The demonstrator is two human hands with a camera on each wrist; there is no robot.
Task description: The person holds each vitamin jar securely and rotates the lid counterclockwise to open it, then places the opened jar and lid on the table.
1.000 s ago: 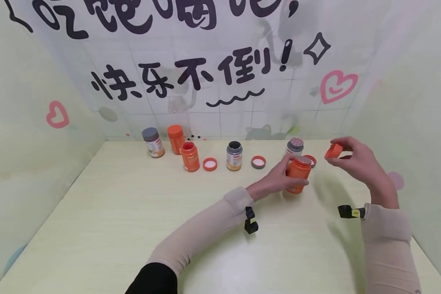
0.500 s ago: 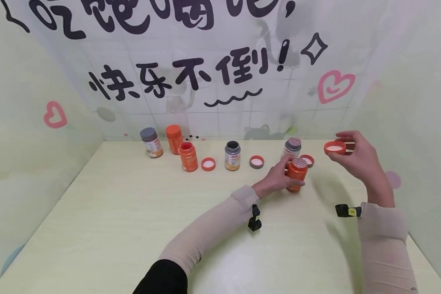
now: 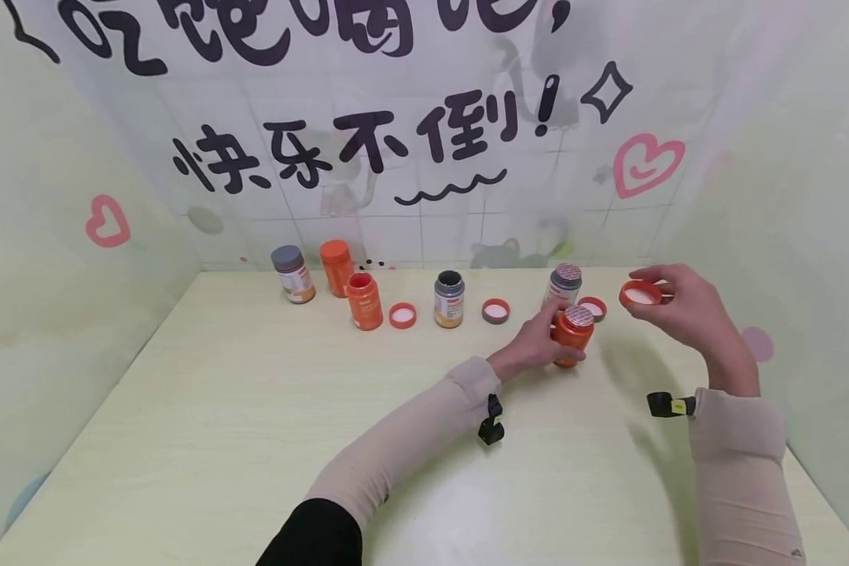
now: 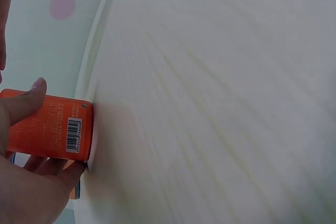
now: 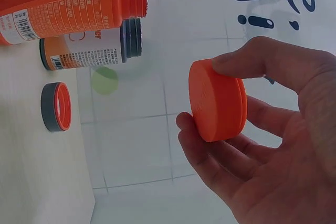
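My left hand (image 3: 535, 341) grips an orange bottle (image 3: 574, 336) that stands on the table, thumb on the near side and fingers behind. The bottle's mouth is covered by a printed seal. In the left wrist view the orange bottle (image 4: 52, 127) shows a barcode near its base. Raised to the right of it, my right hand (image 3: 693, 308) holds an orange cap (image 3: 640, 294) between thumb and fingers, its white inner side facing up. The right wrist view shows the smooth outside of the cap (image 5: 215, 100). Behind the gripped bottle is a sealed grey bottle (image 3: 564, 284), partly hidden.
A grey cap (image 3: 591, 308) lies beside the sealed grey bottle. Further left stand an uncapped grey bottle (image 3: 449, 300) with a grey cap (image 3: 496, 311), and an uncapped orange bottle (image 3: 364, 302) with an orange cap (image 3: 402, 316). A capped grey bottle (image 3: 293, 275) and capped orange bottle (image 3: 337, 269) stand at back left.
The cap in my right hand has turned from its side to show its white inside, then dipped slightly. My left hand keeps its grip on the orange bottle, which has shifted little.
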